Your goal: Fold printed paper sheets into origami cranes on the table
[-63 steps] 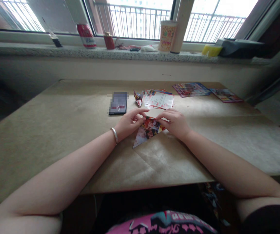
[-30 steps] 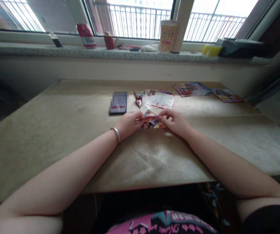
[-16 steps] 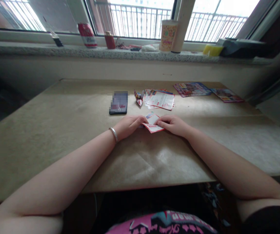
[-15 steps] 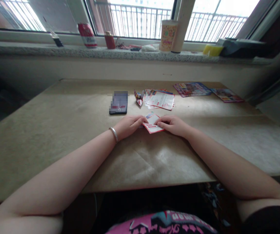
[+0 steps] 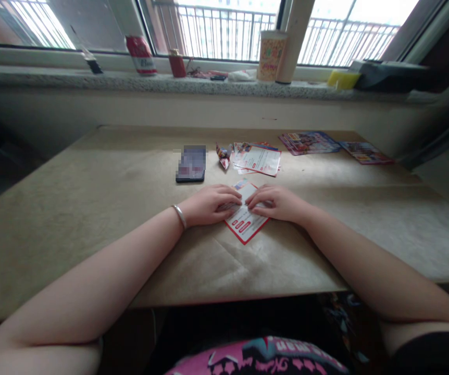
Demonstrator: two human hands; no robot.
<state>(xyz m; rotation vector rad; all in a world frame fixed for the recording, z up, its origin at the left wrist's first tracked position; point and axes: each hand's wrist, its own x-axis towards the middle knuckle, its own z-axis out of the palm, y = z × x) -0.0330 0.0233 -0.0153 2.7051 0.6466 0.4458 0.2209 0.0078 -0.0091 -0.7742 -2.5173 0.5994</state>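
So the white sheet with the red border (image 5: 245,225) was lying on the surface (image 5: 209,271) like a diamond, one corner aimed at 6 o'clock. The left hand's grip (image 5: 228,200) sat around its 10 o'clock and the right hand's grip (image 5: 259,202) around its 2, both open, fingers laid over the paper. Up at the sheet's 12 to 1 o'clock there was a loose paper pile (image 5: 261,159), with a crumpled-looking folded paper piece (image 5: 223,156) just beside it at 11. A dark phone-like thing (image 5: 191,166) was near 10 to 11.
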